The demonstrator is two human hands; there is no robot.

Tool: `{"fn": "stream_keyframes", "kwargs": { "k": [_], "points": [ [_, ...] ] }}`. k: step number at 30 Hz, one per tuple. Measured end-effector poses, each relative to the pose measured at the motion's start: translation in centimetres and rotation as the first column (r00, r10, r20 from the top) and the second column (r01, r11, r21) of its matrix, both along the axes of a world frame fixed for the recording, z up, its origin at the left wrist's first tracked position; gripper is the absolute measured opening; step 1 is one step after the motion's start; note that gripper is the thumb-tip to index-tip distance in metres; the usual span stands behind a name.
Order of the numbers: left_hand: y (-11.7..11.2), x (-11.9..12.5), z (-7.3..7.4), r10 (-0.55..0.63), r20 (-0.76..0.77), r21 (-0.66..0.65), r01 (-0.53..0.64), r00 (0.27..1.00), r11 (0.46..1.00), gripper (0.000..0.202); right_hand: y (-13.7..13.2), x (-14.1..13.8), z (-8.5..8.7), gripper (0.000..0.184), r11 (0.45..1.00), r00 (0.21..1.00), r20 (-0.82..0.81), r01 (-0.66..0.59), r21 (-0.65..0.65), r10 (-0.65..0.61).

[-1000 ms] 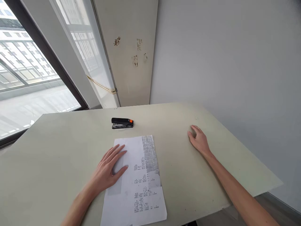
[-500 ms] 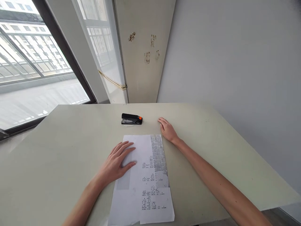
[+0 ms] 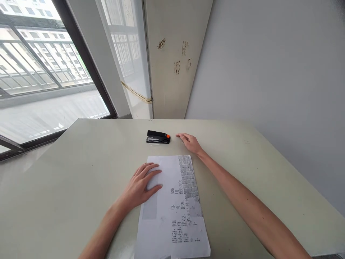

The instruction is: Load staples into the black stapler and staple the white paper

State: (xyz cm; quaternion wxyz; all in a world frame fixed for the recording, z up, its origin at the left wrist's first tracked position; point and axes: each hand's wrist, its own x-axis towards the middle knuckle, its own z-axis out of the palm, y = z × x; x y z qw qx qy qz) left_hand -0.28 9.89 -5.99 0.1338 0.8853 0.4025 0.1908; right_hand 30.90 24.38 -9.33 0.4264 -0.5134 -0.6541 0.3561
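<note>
A printed sheet of paper (image 3: 168,201) lies on the table, with a grey patterned strip at its upper right and small blocks of text below. My left hand (image 3: 142,183) rests open on the sheet's left side, fingers spread. Beyond the paper's top edge stands a black stapler (image 3: 158,137) with an orange patch on its right end. My right hand (image 3: 190,142) is just right of the stapler, apart from it, with its fingers stretched toward it and nothing held.
The pale table (image 3: 67,180) extends to both sides and reaches back to a refrigerator (image 3: 167,86) with brown marks on its side. A grey wall (image 3: 264,64) runs along the right. At the left is a large window (image 3: 45,72) with railings outside.
My right hand has moved toward the stapler, its thumb lifting away from the fingers. My left hand stays on the paper. The whole view has shifted slightly.
</note>
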Motion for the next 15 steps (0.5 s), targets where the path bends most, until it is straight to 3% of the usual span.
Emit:
{"fn": "stream_keyframes", "kwargs": {
  "k": [7, 15],
  "points": [
    [0.1, -0.2, 0.3, 0.004, 0.013, -0.009, -0.004, 1.0, 1.0, 0.04, -0.5, -0.9, 0.7, 0.059, 0.997, 0.987, -0.159, -0.043, -0.071, 0.031],
    [0.1, -0.2, 0.1, 0.002, 0.013, -0.01, -0.002, 1.0, 1.0, 0.038, -1.1, -3.4, 0.2, 0.062, 0.99, 0.937, -0.35, -0.049, -0.13, 0.0]
  ]
}}
